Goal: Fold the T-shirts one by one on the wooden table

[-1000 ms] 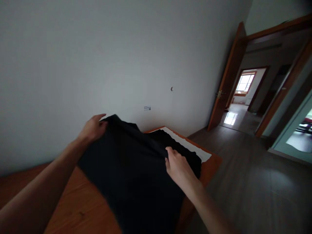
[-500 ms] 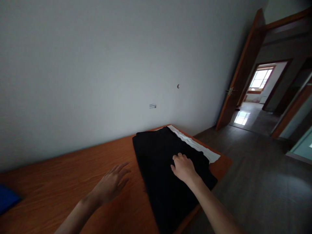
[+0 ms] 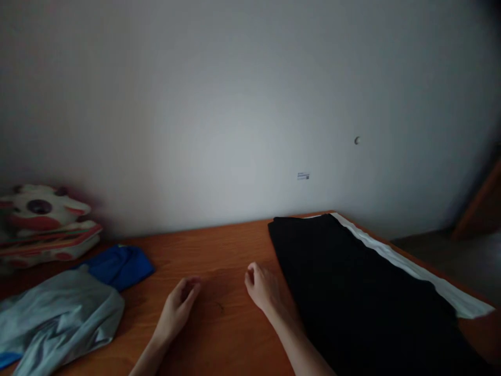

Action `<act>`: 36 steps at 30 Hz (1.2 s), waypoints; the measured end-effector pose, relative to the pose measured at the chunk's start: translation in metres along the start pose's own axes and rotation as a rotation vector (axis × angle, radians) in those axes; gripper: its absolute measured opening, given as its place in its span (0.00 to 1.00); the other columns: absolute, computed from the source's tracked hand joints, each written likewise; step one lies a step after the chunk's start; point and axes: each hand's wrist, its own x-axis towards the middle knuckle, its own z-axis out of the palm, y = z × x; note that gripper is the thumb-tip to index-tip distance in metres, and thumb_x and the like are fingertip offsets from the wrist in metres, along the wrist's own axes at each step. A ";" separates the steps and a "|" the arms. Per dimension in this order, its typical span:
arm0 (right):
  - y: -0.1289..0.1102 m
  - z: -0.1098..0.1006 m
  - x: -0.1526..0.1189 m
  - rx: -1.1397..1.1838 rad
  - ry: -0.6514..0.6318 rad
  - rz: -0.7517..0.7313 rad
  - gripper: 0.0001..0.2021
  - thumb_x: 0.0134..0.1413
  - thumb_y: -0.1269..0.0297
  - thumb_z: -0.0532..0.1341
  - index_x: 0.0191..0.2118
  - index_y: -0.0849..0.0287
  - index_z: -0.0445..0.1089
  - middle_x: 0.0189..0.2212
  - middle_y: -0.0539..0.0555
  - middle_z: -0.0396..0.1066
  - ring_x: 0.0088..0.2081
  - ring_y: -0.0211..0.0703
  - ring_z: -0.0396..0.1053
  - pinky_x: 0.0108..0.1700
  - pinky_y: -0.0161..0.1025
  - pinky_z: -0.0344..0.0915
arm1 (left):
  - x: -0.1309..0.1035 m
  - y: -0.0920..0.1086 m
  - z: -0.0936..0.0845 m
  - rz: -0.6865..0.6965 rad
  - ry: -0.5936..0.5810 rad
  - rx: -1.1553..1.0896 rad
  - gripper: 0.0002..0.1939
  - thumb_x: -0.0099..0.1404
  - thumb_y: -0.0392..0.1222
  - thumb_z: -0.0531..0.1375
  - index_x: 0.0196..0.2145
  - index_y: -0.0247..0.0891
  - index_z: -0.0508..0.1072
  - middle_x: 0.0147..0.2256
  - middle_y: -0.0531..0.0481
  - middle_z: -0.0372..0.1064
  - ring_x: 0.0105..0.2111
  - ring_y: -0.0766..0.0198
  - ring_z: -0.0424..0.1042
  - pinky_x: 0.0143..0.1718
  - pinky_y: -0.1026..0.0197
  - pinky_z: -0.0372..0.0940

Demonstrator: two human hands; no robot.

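Observation:
My left hand (image 3: 176,308) is over the bare wood between the clothes, thumb and curved fingers apart, with nothing in it. To its right, my right hand (image 3: 264,290) has its fingers curled in loosely and shows nothing in them. It is just left of a black garment (image 3: 352,287), which lies flat on the wooden table (image 3: 219,339). A white cloth (image 3: 415,271) shows from under the black garment along its right side. At the left lies a crumpled grey garment (image 3: 74,308), with a blue cloth (image 3: 117,266) beside and behind it.
A cow-shaped plush toy (image 3: 47,219) with red trim sits at the back left against the wall (image 3: 195,130). A small label (image 3: 303,176) and a round fitting (image 3: 357,140) are on the wall. At the far right is part of a brown door (image 3: 481,203).
The view has swung left, bringing the grey garment and plush toy into sight. My right hand has left the black garment and come left, nearer my left hand. The black garment still lies flat.

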 end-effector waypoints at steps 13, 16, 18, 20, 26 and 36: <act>0.022 0.043 0.023 0.261 0.054 -0.030 0.18 0.61 0.53 0.49 0.48 0.57 0.67 0.31 0.55 0.75 0.31 0.49 0.74 0.35 0.41 0.64 | 0.000 0.020 -0.050 -0.454 0.193 -1.146 0.24 0.69 0.59 0.52 0.44 0.34 0.72 0.41 0.40 0.74 0.35 0.60 0.77 0.36 0.58 0.73; 0.023 0.045 0.022 0.252 0.055 -0.016 0.19 0.58 0.52 0.49 0.46 0.57 0.67 0.30 0.55 0.74 0.30 0.49 0.73 0.34 0.42 0.63 | -0.003 0.023 -0.068 -0.442 0.303 -1.292 0.33 0.67 0.65 0.47 0.49 0.32 0.69 0.43 0.36 0.73 0.36 0.58 0.76 0.32 0.58 0.73; 0.022 0.045 0.021 0.253 0.045 -0.007 0.19 0.57 0.51 0.49 0.46 0.56 0.67 0.29 0.55 0.74 0.30 0.50 0.73 0.34 0.42 0.62 | -0.003 0.023 -0.081 -0.422 0.405 -1.353 0.39 0.64 0.70 0.42 0.52 0.32 0.66 0.42 0.36 0.72 0.33 0.58 0.75 0.26 0.59 0.72; 0.022 0.046 0.022 0.272 0.039 -0.005 0.20 0.56 0.50 0.49 0.45 0.56 0.67 0.28 0.54 0.73 0.29 0.49 0.72 0.33 0.42 0.61 | -0.002 0.022 -0.094 -0.411 0.500 -1.379 0.45 0.61 0.74 0.35 0.53 0.32 0.64 0.41 0.36 0.71 0.29 0.59 0.73 0.18 0.61 0.68; 0.029 0.052 0.023 0.293 0.077 -0.022 0.21 0.54 0.48 0.51 0.45 0.56 0.69 0.28 0.53 0.73 0.28 0.49 0.71 0.33 0.42 0.61 | 0.005 0.012 -0.112 -0.406 0.647 -1.272 0.42 0.67 0.62 0.26 0.50 0.30 0.66 0.37 0.35 0.70 0.26 0.61 0.71 0.13 0.68 0.59; 0.028 0.052 0.020 0.303 0.071 -0.046 0.21 0.54 0.48 0.51 0.44 0.55 0.69 0.28 0.53 0.74 0.28 0.49 0.72 0.34 0.43 0.63 | 0.016 -0.003 -0.101 -0.175 0.823 -0.436 0.22 0.67 0.48 0.42 0.40 0.41 0.74 0.43 0.43 0.75 0.43 0.59 0.74 0.44 0.55 0.71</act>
